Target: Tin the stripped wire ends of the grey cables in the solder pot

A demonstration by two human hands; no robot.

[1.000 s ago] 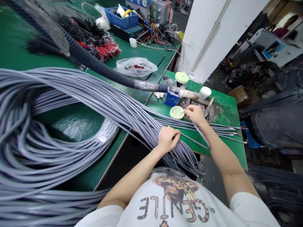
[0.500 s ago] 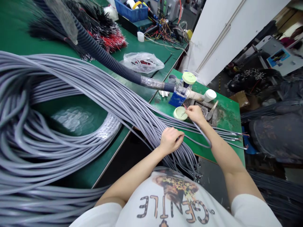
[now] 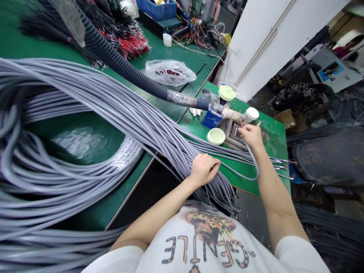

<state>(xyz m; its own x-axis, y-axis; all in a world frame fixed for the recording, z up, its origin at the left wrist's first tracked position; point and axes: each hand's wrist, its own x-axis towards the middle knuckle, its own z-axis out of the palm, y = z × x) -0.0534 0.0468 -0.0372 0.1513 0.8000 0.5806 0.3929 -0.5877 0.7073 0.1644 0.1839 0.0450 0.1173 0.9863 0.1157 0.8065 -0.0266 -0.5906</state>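
Observation:
My right hand (image 3: 251, 137) pinches the end of a grey cable (image 3: 254, 163), whose thin wires point left over a dark metal pot (image 3: 236, 133) in a grimy frame. The cable loops down from that hand and back toward the bundle. Closed fingers of my left hand (image 3: 204, 168) rest on the bundle of grey cables (image 3: 170, 142); what they grip is hidden. Left of the metal pot stands a shallow pale-green dish (image 3: 216, 136). The nozzle of a ribbed dark hose (image 3: 159, 91) lies just behind the pot.
A green-topped lidded tub (image 3: 226, 93), a white-lidded tub (image 3: 251, 114) and a blue box (image 3: 212, 118) stand behind the pot. Stripped cable ends (image 3: 281, 163) lie at the right edge. A clear plastic bag (image 3: 170, 72) and black-red wires (image 3: 127, 43) lie farther back.
My right hand has moved right with the cable end, from above the pale-green dish to over the metal pot. My left hand stays on the bundle.

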